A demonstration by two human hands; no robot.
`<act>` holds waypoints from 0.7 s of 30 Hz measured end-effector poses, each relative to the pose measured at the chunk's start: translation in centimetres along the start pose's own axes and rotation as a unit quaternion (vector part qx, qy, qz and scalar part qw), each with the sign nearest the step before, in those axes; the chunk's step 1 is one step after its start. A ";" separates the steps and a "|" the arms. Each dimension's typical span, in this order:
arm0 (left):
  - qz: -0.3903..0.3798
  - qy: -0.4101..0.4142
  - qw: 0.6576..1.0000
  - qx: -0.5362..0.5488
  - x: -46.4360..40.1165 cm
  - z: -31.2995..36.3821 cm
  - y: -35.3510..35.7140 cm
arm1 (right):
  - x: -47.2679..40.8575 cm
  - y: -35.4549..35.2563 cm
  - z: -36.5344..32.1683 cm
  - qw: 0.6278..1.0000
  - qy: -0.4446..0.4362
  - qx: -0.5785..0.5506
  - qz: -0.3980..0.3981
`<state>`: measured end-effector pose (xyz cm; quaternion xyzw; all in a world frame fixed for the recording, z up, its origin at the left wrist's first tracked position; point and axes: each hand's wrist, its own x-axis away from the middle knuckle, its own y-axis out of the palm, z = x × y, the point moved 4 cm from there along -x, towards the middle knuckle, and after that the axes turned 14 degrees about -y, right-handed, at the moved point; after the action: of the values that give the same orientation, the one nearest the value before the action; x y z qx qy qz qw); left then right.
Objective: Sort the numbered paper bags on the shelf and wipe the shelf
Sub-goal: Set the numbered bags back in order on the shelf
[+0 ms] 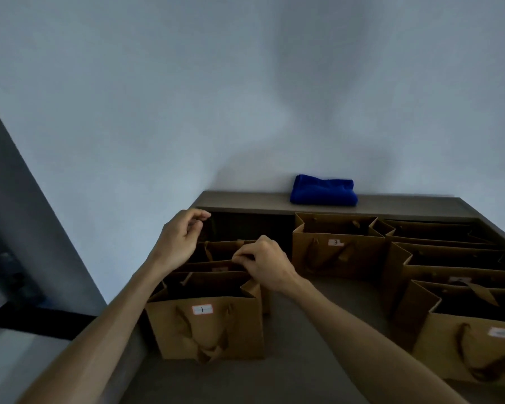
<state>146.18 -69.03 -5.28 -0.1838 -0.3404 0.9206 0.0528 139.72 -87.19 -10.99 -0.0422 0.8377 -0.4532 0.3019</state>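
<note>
Brown paper bags with white number labels stand on a grey shelf (318,330). The bag labelled 1 (207,328) is nearest, at the left. Right behind it stands a second bag (216,265); my right hand (264,263) pinches its top rim. My left hand (181,237) hovers above that bag's far left corner, fingers loosely curled, holding nothing that I can see. The bag labelled 3 (337,249) stands further back in the middle. A folded blue cloth (322,190) lies on the raised back ledge.
Several more brown bags (455,290) stand in a row along the right side, their labels unreadable. A pale wall rises behind the ledge (245,201). Bare shelf surface runs between the left and right bags. The shelf's left edge drops to a dark floor.
</note>
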 end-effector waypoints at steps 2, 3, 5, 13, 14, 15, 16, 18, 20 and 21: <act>-0.009 -0.014 1.000 -0.016 -0.1 -0.6 -0.1 | -0.5 -0.2 -0.4 1.000 0.000 -0.019 -0.010; -0.014 -0.021 0.999 -0.023 -0.2 -0.7 0.0 | -0.6 -0.7 -0.6 0.999 -0.004 -0.027 -0.021; -0.020 -0.028 0.999 -0.035 -0.4 -0.6 0.4 | -0.4 -1.9 -0.9 0.998 -0.014 -0.051 -0.034; -0.100 0.022 0.994 -0.044 -1.5 5.0 6.2 | 4.9 -12.6 6.4 0.991 0.098 0.069 0.057; -0.112 0.029 0.993 -0.032 -1.6 5.8 7.2 | 5.9 -13.8 7.7 0.986 0.127 0.091 0.050; -0.119 0.036 0.992 -0.027 -1.8 6.5 8.1 | 6.7 -14.7 9.0 0.981 0.155 0.115 0.034; -0.128 0.048 0.990 -0.029 -1.9 7.3 9.2 | 7.6 -15.6 10.1 0.973 0.183 0.141 0.012; -0.150 0.077 0.984 -0.057 -2.3 9.0 11.4 | 9.3 -16.7 11.6 0.955 0.227 0.187 -0.051; -0.162 0.118 0.974 -0.110 -2.6 10.6 13.4 | 10.6 -17.1 12.1 0.935 0.246 0.233 -0.103; -0.161 0.141 0.966 -0.145 -2.8 11.2 14.4 | 11.0 -17.1 12.1 0.929 0.246 0.253 -0.109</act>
<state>144.98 -87.40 -5.90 -0.2605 -0.4843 0.8057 0.2203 133.87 -109.89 -7.64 0.0569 0.7337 -0.6761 0.0358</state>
